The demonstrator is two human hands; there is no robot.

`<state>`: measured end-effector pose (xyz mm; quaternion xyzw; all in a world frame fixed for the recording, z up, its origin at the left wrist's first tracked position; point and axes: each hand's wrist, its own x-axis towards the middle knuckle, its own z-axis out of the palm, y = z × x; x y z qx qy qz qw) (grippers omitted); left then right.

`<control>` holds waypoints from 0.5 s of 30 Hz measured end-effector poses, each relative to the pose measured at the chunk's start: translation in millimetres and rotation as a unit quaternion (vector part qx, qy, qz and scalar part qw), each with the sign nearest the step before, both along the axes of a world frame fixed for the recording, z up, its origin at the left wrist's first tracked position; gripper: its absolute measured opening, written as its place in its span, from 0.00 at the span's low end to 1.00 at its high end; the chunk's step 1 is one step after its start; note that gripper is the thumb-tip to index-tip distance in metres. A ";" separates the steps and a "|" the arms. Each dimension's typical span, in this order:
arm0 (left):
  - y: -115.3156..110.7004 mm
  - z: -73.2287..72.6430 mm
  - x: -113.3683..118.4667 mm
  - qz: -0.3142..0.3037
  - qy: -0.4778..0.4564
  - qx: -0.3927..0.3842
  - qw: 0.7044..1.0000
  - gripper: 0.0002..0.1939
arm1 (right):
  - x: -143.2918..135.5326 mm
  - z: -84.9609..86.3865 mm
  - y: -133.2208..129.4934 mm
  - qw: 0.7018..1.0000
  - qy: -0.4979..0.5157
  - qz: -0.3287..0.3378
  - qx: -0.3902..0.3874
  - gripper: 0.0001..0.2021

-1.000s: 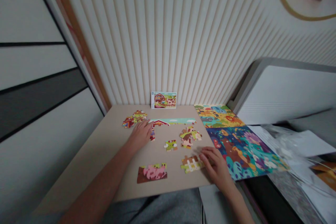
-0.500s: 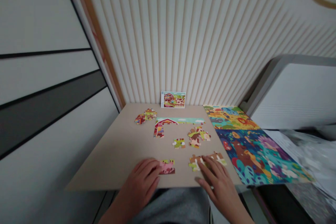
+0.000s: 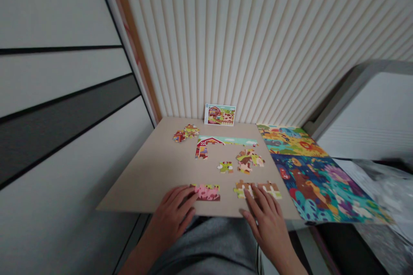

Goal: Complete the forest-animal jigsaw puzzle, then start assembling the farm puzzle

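Note:
My left hand (image 3: 177, 209) rests near the front edge of the table, its fingertips on the left end of a joined strip of pink pig puzzle pieces (image 3: 209, 192). The fingers lie stretched out, the thumb apart. To the right, my right hand (image 3: 267, 212) has its fingers spread flat over a strip of brown and white fence puzzle pieces (image 3: 274, 188), partly hiding it. Beyond the hands lie a single green puzzle piece (image 3: 225, 166) and a cluster of cow puzzle pieces (image 3: 245, 164). Farther back is a partly joined barn-and-sky border (image 3: 213, 140).
Loose puzzle pieces (image 3: 190, 131) lie at the back left of the table (image 3: 142, 180). A small farm picture card (image 3: 220, 114) stands against the pleated wall. Two finished-looking puzzles, an orange animal one (image 3: 290, 141) and a dark blue one (image 3: 322, 189), lie along the right side.
The whole view has shifted slightly. More of the pink strip's left part shows beside my left fingers. My right hand stays on the fence strip, with little movement.

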<state>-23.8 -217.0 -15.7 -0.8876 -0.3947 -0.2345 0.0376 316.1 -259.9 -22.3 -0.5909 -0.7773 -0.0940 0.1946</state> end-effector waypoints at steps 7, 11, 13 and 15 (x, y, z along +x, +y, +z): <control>1.1 5.4 1.6 -0.020 0.063 0.018 0.998 0.29 | -2.1 3.0 0.7 1.000 -0.011 -0.004 -0.009 0.34; 2.1 4.5 1.5 -0.016 0.076 0.026 0.997 0.30 | -3.1 4.2 -0.6 1.000 -0.015 -0.005 -0.010 0.34; 2.9 3.1 0.7 -0.019 0.078 0.033 0.996 0.31 | -3.2 6.6 -1.9 1.000 -0.005 -0.001 -0.009 0.33; 4.0 0.8 -0.1 -0.021 0.082 0.041 0.996 0.32 | -1.4 11.5 -1.2 1.000 0.009 0.001 -0.016 0.30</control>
